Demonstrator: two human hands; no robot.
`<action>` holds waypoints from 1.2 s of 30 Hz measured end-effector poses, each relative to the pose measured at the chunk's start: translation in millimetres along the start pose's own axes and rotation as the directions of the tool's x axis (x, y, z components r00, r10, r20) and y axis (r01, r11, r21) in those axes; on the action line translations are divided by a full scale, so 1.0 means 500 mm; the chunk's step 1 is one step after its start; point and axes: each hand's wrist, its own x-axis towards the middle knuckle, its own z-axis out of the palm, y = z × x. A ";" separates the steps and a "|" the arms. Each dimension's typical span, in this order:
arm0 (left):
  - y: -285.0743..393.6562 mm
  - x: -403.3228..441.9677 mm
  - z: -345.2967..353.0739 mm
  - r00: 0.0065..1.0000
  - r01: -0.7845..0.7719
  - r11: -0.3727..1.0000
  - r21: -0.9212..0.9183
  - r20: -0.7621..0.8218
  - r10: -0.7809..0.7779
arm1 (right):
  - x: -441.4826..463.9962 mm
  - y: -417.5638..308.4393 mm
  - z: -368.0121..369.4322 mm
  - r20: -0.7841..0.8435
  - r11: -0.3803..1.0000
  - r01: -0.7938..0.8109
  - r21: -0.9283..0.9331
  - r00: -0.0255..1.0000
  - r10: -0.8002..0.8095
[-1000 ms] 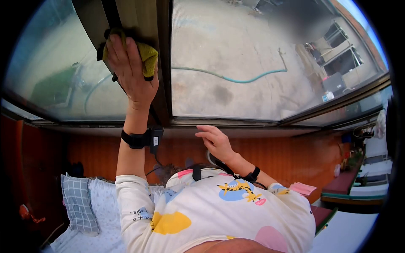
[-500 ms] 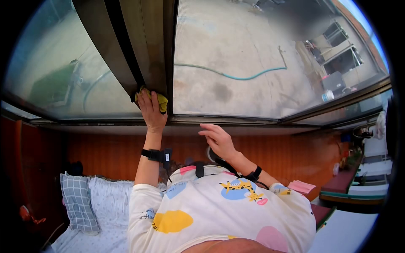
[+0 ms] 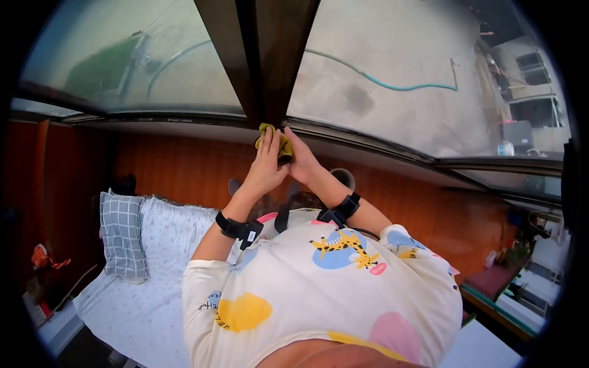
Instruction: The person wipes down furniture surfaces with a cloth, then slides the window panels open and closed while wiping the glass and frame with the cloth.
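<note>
Holding a cloth (image 3: 285,146), left hand (image 3: 265,170) meets right hand (image 3: 302,158) by window edge (image 3: 343,136).

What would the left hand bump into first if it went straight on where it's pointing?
The left hand would first meet the yellow-green cloth at its fingers; beyond that, probably the dark window post, though depth is unclear in this view.

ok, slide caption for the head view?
Left hand and right hand together at a yellowish cloth near the dark window post.

Room over floor (image 3: 178,162) leftward; window post (image 3: 279,61) blocks ahead, bucket (image 3: 348,175) low by right forearm (image 3: 328,187).
</note>
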 end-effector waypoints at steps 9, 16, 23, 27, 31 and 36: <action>-0.089 -0.092 -0.281 0.994 0.103 0.948 -0.301 0.011 -0.105 | 0.074 -0.010 0.065 -0.375 0.817 0.313 0.485 0.918 -0.129; -0.323 -0.138 -0.457 0.956 0.285 0.874 -0.393 0.046 -0.291 | 0.141 -0.054 0.249 -0.468 0.700 0.607 0.375 0.776 -0.423; -0.392 -0.070 -0.555 0.935 0.351 0.880 -0.320 0.071 -0.347 | 0.040 -0.090 0.378 -0.390 0.595 0.647 0.477 0.762 -0.516; -0.381 -0.025 -0.512 0.967 0.246 0.886 -0.392 0.157 -0.199 | 0.072 -0.069 0.384 -0.499 0.571 0.708 0.415 0.702 -0.508; -0.300 -0.011 -0.485 0.959 0.226 0.891 -0.394 0.248 -0.134 | 0.133 -0.038 0.311 -0.518 0.585 0.687 0.431 0.719 -0.463; -0.255 -0.027 -0.499 0.933 0.203 0.951 -0.233 0.341 -0.116 | 0.245 0.038 0.185 -0.546 0.539 0.697 0.473 0.712 -0.442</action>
